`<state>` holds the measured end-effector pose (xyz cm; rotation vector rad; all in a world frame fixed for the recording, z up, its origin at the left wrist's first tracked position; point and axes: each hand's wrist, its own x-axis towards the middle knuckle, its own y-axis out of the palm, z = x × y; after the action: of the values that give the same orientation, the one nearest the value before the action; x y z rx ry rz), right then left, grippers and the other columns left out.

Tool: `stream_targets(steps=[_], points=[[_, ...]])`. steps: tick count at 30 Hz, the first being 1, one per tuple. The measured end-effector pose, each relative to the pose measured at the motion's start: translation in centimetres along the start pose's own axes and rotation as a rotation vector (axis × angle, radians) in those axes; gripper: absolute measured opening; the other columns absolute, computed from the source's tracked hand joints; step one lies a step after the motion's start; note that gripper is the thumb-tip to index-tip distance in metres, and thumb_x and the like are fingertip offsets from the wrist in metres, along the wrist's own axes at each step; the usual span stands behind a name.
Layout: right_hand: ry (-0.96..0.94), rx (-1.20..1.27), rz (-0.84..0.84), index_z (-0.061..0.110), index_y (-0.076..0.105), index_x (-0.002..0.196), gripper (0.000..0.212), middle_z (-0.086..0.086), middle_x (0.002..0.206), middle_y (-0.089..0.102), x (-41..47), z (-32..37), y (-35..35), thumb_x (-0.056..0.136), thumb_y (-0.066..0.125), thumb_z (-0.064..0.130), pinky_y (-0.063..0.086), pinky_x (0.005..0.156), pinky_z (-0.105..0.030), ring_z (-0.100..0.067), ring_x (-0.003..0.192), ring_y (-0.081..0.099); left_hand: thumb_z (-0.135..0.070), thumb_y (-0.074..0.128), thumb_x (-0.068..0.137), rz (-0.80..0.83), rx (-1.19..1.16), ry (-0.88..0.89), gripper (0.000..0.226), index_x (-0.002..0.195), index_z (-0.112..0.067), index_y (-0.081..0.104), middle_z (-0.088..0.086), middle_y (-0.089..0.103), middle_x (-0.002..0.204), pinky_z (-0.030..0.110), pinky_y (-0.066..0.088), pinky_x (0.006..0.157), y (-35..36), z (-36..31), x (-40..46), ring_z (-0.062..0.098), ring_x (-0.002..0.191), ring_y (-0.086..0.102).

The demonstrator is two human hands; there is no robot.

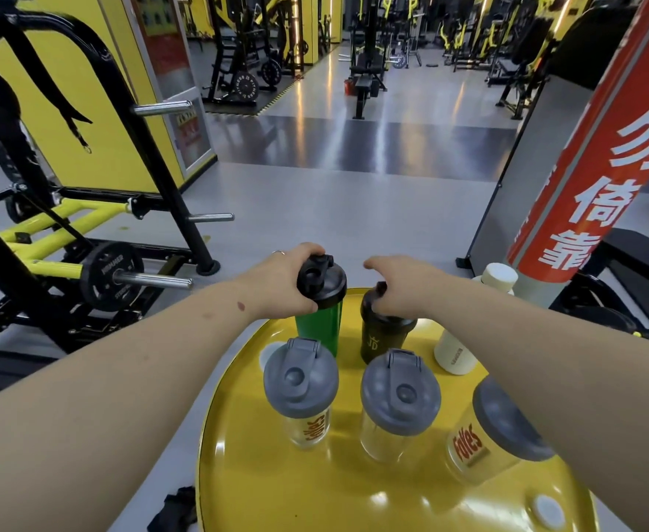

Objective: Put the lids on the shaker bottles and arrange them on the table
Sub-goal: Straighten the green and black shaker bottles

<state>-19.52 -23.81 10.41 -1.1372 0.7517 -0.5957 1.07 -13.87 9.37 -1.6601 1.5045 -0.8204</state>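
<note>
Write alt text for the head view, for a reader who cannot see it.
The left hand grips the black lid on a green shaker; the right hand covers a black shaker. Three grey-lidded clear shakers stand nearer on the yellow table.

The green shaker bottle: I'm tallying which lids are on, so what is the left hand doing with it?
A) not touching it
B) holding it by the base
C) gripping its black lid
C: the left hand wraps the black lid atop the green shaker bottle.

Both bare forearms outstretched, left hand (276, 280) curled in a grip, right hand (399, 286) seemingly clasped downward.
</note>
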Motion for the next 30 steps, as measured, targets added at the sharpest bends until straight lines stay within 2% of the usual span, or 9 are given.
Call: stream_targets(steps=[2,4,6,8,13,17,22,25,30], points=[[0.019,-0.113,0.112,0.022,0.032,0.156,0.093,-0.011,0.144,0.053,0.0,-0.8,1.0,0.079,0.082,0.038,0.053,0.091,-0.041,-0.035,0.124,0.056,-0.028,0.090,0.068,-0.010,0.006,-0.008,0.093,0.145,-0.031,0.036,0.004,0.058,0.130,0.025,0.050,0.083,0.4,-0.2,0.1,0.024,0.111,0.059],[0.015,-0.157,0.147,0.025,0.030,0.156,0.101,-0.011,0.139,0.052,0.2,-1.0,1.8,0.075,0.087,0.044,0.049,0.085,-0.039,-0.035,0.117,0.057,-0.029,0.092,0.067,-0.029,-0.004,-0.013,0.094,0.143,-0.030,0.037,0.004,0.059,0.131,0.031,0.051,0.090,0.8,-0.2,0.1,0.025,0.114,0.059],[-0.023,-0.168,0.116,0.026,0.037,0.149,0.096,-0.012,0.133,0.053,0.8,-1.1,2.0,0.071,0.089,0.044,0.049,0.079,-0.038,-0.032,0.101,0.055,-0.027,0.092,0.068,-0.045,-0.022,-0.006,0.092,0.142,-0.031,0.038,0.004,0.059,0.131,0.032,0.050,0.091,1.0,0.0,0.3,0.025,0.115,0.060],[-0.048,-0.173,0.112,0.026,0.041,0.144,0.090,-0.011,0.129,0.053,1.3,-1.2,1.9,0.070,0.089,0.042,0.049,0.076,-0.038,-0.029,0.094,0.050,-0.026,0.092,0.069,-0.043,-0.036,-0.007,0.092,0.142,-0.032,0.038,0.004,0.059,0.130,0.034,0.052,0.092,1.0,0.2,0.5,0.025,0.114,0.060],[-0.041,-0.107,0.113,0.029,0.036,0.149,0.094,-0.011,0.133,0.049,1.9,-2.5,2.1,0.072,0.089,0.043,0.046,0.080,-0.037,-0.032,0.103,0.051,-0.025,0.092,0.069,-0.038,-0.029,-0.011,0.092,0.143,-0.033,0.037,0.004,0.059,0.129,0.033,0.052,0.090,0.9,0.4,0.8,0.025,0.112,0.060],[-0.019,-0.083,0.088,0.025,0.018,0.160,0.115,-0.012,0.142,0.047,1.9,-2.5,2.2,0.071,0.090,0.042,0.052,0.092,-0.041,-0.038,0.124,0.054,-0.026,0.092,0.069,-0.042,-0.033,-0.014,0.092,0.143,-0.034,0.036,0.004,0.059,0.131,0.035,0.053,0.093,1.0,0.5,0.8,0.025,0.115,0.060],[-0.023,-0.078,0.093,0.020,0.034,0.149,0.099,-0.009,0.133,0.050,1.8,-2.9,2.1,0.072,0.089,0.047,0.051,0.087,-0.039,-0.033,0.115,0.056,-0.025,0.092,0.070,-0.088,-0.055,-0.012,0.093,0.145,-0.032,0.038,0.002,0.059,0.133,0.033,0.050,0.096,1.4,0.6,0.7,0.024,0.119,0.058],[-0.030,-0.081,0.087,0.019,0.037,0.147,0.097,-0.009,0.130,0.051,1.8,-3.1,2.2,0.071,0.089,0.047,0.051,0.087,-0.040,-0.033,0.114,0.056,-0.026,0.091,0.069,-0.097,-0.044,-0.006,0.093,0.145,-0.031,0.038,0.002,0.059,0.134,0.030,0.048,0.094,1.6,0.7,0.8,0.024,0.120,0.056],[-0.029,-0.059,0.081,0.019,0.034,0.150,0.098,-0.009,0.135,0.050,1.7,-3.2,2.4,0.073,0.088,0.047,0.050,0.088,-0.039,-0.033,0.118,0.055,-0.028,0.091,0.068,-0.074,-0.028,-0.019,0.094,0.144,-0.035,0.036,0.005,0.059,0.132,0.038,0.051,0.097,1.5,0.8,0.9,0.026,0.118,0.056]])
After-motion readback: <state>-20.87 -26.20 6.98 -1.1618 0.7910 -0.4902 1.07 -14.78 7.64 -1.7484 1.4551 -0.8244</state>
